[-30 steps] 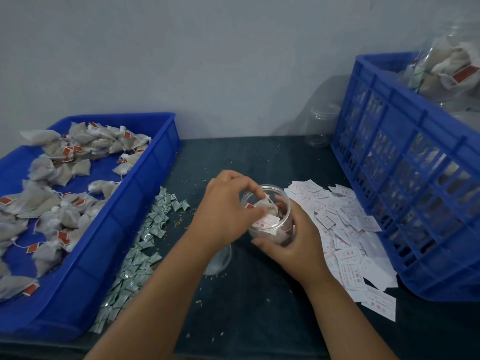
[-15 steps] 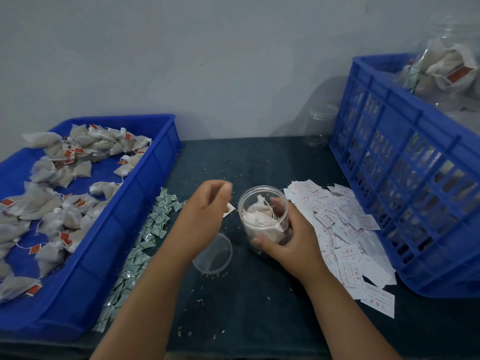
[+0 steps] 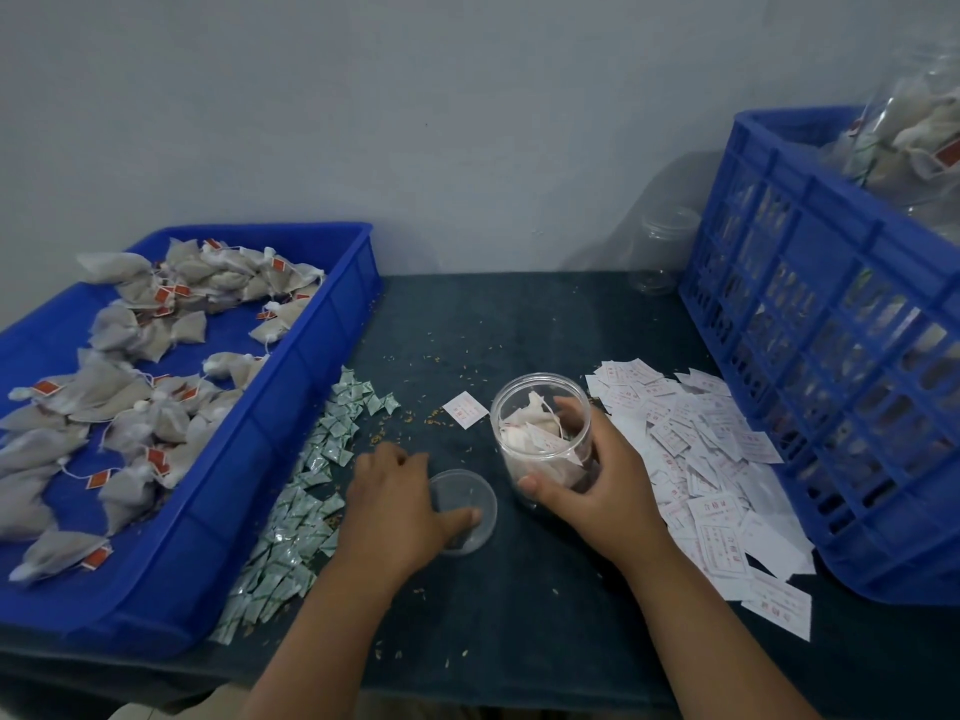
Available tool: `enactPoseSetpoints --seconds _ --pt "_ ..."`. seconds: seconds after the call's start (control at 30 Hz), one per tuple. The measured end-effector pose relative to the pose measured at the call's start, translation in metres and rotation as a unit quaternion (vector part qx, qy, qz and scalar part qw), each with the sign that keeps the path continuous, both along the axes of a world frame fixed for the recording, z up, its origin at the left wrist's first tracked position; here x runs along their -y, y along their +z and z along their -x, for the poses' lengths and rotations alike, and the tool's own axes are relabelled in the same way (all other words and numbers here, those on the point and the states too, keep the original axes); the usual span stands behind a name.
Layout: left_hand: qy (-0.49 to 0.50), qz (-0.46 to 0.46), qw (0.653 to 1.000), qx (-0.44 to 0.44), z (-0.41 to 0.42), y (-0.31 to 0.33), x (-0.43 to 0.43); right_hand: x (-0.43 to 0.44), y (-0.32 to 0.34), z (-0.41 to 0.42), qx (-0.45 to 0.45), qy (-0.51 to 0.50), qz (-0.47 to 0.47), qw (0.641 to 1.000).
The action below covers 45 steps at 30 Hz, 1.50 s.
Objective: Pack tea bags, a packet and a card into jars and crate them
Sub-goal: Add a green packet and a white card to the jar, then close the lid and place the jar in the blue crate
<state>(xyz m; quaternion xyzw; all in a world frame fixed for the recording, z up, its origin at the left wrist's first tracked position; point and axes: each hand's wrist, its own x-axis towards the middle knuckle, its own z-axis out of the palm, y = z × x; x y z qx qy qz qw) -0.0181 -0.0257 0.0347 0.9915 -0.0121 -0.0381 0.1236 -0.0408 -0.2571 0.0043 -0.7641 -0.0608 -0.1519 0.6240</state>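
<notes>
A clear plastic jar [image 3: 537, 433] stands open on the dark table, filled with tea bags and a white card. My right hand [image 3: 597, 480] grips its side. My left hand [image 3: 400, 501] lies on the clear lid [image 3: 465, 504], thumb on top and fingers curled over its left edge. Tea bags [image 3: 135, 387] with red tags fill the blue tray [image 3: 291, 402] on the left. Small green packets [image 3: 306, 485] lie in a strip beside the tray. White cards [image 3: 696, 459] are heaped right of the jar, and one stray card [image 3: 466, 409] lies left of it.
A tall blue crate [image 3: 831, 356] stands at the right, with filled jars [image 3: 914, 132] in it. An empty clear jar [image 3: 662, 252] stands at the back by the wall. Loose grains are scattered over the table.
My left hand has left the jar mouth, swung down and to the left, and come to rest on the lid. A card now lies on the table left of the jar.
</notes>
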Motion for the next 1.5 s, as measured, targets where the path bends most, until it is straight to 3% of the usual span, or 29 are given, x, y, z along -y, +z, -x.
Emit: enactPoseSetpoints --seconds 0.07,0.17,0.27,0.37,0.43,0.5,0.57,0.67,0.73,0.9,1.07,1.3,1.5 --pt "-0.001 -0.007 1.0 0.005 -0.002 0.0 0.0 0.001 0.0 0.0 -0.001 -0.003 0.002 1.0" --pt "0.026 0.132 0.99 0.034 0.0 0.004 0.005 0.002 0.001 0.0 0.003 0.0 -0.001 1.0" --pt "0.079 0.345 0.931 0.088 0.0 0.014 0.008 0.001 0.006 0.003 0.005 0.018 -0.009 1.0" --pt "0.031 0.458 0.871 0.174 0.001 0.037 0.012 -0.002 0.011 0.004 0.018 0.046 0.017 0.999" --pt "-0.005 0.498 0.852 0.161 0.002 0.051 0.018 -0.003 0.011 0.003 0.021 0.062 0.034 0.997" --pt "-0.05 0.531 0.842 0.087 0.004 0.061 0.026 -0.003 0.009 0.002 0.023 0.069 0.046 0.996" --pt "-0.132 0.491 0.86 0.042 0.01 0.067 0.031 -0.004 0.008 0.002 0.016 0.063 0.048 0.997" --pt "-0.232 0.299 0.924 0.052 0.014 0.066 0.037 -0.003 0.006 0.003 0.01 0.045 0.06 0.997" --pt "-0.23 0.239 0.941 0.06 0.014 0.067 0.042 -0.003 0.003 0.002 0.0 0.045 0.068 0.997" --pt "-0.194 0.192 0.958 0.09 0.021 0.073 0.061 -0.008 0.002 0.003 0.005 0.019 0.111 0.994" --pt "-0.187 0.143 0.965 0.114 0.025 0.076 0.075 -0.008 0.001 0.0 -0.001 0.009 0.088 0.996" --pt "-0.273 0.084 0.947 0.148 0.021 0.085 0.072 -0.003 0.0 -0.001 -0.048 0.052 0.028 0.997" --pt "-0.319 0.14 0.933 0.086 0.013 0.091 0.061 -0.001 0.002 -0.004 -0.076 0.101 0.023 0.992"
